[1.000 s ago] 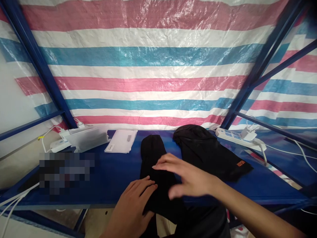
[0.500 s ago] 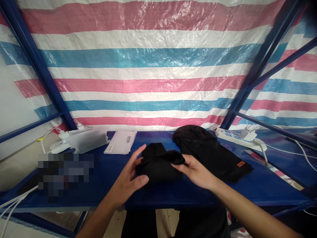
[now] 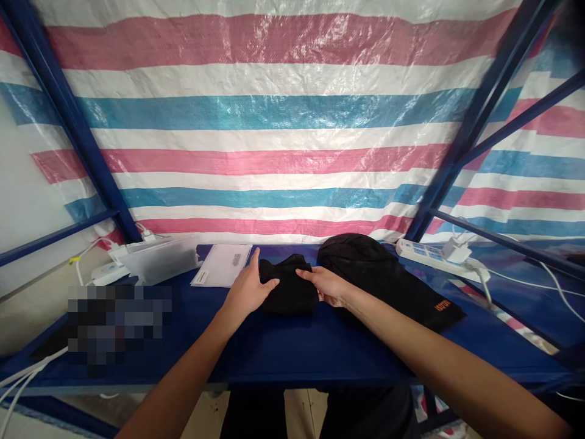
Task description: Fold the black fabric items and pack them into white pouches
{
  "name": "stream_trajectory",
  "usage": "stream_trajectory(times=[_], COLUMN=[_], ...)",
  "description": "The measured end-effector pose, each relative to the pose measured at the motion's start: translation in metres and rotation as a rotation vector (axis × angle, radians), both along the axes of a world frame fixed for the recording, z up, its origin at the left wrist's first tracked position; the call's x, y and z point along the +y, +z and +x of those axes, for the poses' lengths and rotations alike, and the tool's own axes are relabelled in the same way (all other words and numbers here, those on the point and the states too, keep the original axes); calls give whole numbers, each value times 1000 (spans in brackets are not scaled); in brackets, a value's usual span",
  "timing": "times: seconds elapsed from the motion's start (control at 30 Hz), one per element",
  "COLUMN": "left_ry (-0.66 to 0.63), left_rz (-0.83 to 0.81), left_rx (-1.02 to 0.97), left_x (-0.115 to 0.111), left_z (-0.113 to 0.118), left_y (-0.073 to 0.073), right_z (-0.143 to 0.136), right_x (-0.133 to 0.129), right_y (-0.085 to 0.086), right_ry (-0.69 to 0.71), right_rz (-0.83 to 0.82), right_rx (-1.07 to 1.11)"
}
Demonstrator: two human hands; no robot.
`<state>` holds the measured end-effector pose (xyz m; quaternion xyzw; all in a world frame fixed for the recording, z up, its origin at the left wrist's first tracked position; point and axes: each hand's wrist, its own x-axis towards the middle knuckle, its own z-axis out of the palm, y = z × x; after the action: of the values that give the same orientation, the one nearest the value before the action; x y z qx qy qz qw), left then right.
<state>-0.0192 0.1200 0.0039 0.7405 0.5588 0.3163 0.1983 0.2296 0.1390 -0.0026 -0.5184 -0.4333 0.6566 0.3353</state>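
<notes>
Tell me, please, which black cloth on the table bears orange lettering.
The larger black cloth beside the right-hand power strip bears it; the smaller, folded black cloth shows none.

Left hand (image 3: pixel 248 286): I see it against the cloth (image 3: pixel 290 292).
Right hand (image 3: pixel 329 285): pinching cloth's right.
Papers (image 3: pixel 220 266): lying left.

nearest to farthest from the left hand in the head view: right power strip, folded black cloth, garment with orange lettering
1. Folded black cloth: at the left hand
2. Black garment: right of the cloth
3. Power strip: farther right
</notes>
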Motion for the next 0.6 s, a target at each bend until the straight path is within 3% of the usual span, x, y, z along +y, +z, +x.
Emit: stream_trajectory(times=[0.07, 0.17, 0.23, 0.3, 0.4, 0.43, 0.5, 0.6], left_ry=[30, -178, -304, -335, -323, -323, -334, -350], left_rz=[151, 318, 185, 3, -72, -64, -54, -52], left_rx=[129, 264, 344, 398, 408, 400, 379, 358], left_x=[-8, -18, -19, -16, -10, -8, -5, 3], left_z=[11, 28, 36, 40, 40, 39, 37, 34], left_y=[15, 29, 27, 17, 2, -2, -6, -8], right_z=[-1, -1, 2, 6, 12, 14, 18, 24], right_x=[2, 7, 8, 7, -5, -11, -22, -31], right_y=[0, 1, 4, 13, 32, 38, 44, 34], right_ry=[18, 60, 106, 78, -59, -24, 222, 574], right_rz=[4, 23, 37, 132, 601, 787, 1055, 1091], right_rx=[-26, -27, -70, -237, -604, -683, -732, -739])
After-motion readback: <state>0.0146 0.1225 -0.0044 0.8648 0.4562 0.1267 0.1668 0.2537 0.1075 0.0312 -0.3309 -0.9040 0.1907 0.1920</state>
